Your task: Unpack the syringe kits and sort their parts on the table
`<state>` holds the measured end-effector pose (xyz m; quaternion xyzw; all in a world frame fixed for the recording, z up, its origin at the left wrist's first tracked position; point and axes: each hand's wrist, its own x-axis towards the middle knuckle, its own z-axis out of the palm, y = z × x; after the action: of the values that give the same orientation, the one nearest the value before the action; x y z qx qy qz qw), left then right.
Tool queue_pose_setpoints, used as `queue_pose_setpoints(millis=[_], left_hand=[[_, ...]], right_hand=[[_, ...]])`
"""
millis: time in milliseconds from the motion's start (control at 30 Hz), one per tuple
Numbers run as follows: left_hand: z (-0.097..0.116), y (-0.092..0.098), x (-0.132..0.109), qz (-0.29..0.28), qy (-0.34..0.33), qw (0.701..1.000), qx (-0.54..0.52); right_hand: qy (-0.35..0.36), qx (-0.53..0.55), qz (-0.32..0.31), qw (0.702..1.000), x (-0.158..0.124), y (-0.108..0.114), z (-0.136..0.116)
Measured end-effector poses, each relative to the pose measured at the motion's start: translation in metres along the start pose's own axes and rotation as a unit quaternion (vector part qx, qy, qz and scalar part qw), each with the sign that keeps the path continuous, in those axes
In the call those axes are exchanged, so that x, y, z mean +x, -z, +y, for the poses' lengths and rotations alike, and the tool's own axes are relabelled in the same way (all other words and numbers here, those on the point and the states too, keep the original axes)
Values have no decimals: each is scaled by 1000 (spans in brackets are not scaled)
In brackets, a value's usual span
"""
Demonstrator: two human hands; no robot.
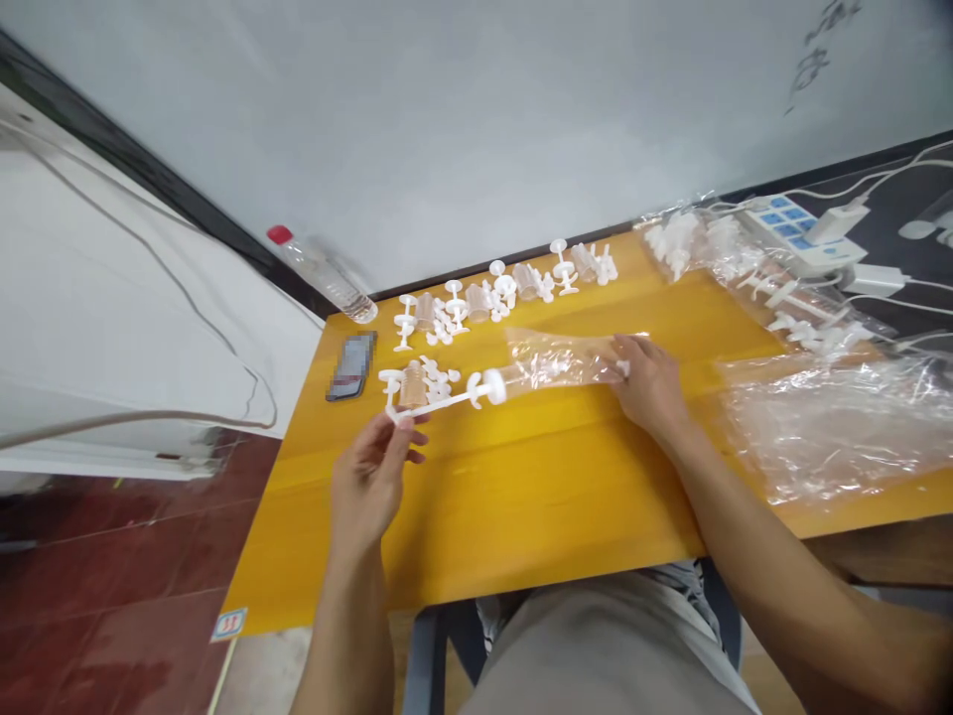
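The left hand (370, 475), left of centre in the frame, has its grip pinched on the near end of a white plastic rod (439, 401). The rod's long axis runs from that pinch up and to the right, ending in a round white disc (492, 387) at the mouth of a clear plastic sleeve (562, 359). The right hand (649, 382), right of centre, lies with its fingers clenched on the far end of this sleeve, pressing it against the yellow counter (521, 487). So rod and sleeve lie nearly in one line between the two hands: the left hand is nearer the rod, the right nearer the sleeve.

Just beyond the left hand's fingers is a small heap of white plastic parts (421, 382). Further up, a row of similar pieces (506, 283) stretches along the counter's far edge. A dark phone (352, 365) lies at the counter's left edge, a water bottle (322, 274) above it. Crumpled clear bags (834, 422) fill the right side, with a power strip (800, 233) at upper right.
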<state>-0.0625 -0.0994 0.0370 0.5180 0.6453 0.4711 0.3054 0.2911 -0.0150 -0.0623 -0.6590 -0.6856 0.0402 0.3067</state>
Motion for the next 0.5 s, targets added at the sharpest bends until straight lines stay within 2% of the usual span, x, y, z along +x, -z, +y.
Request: queue_pose_setpoints(millis=[133, 200, 300, 333, 400, 500], left_hand=[[-17, 16, -8, 71, 37, 994, -72], [-24, 20, -15, 91, 58, 988, -114], [-31, 17, -28, 100, 74, 976, -178], [-32, 15, -33, 92, 75, 973, -196], [-33, 6, -41, 57, 80, 972, -213], [-31, -11, -53, -45, 93, 977, -187]], right_hand=[[-101, -87, -20, 991, 20, 16, 13], [-96, -76, -34, 992, 17, 31, 4], [-29, 68, -37, 997, -8, 51, -33], [-35, 143, -46, 988, -19, 55, -50], [-96, 286, -126, 945, -36, 53, -79], [-213, 412, -214, 860, -49, 34, -105]])
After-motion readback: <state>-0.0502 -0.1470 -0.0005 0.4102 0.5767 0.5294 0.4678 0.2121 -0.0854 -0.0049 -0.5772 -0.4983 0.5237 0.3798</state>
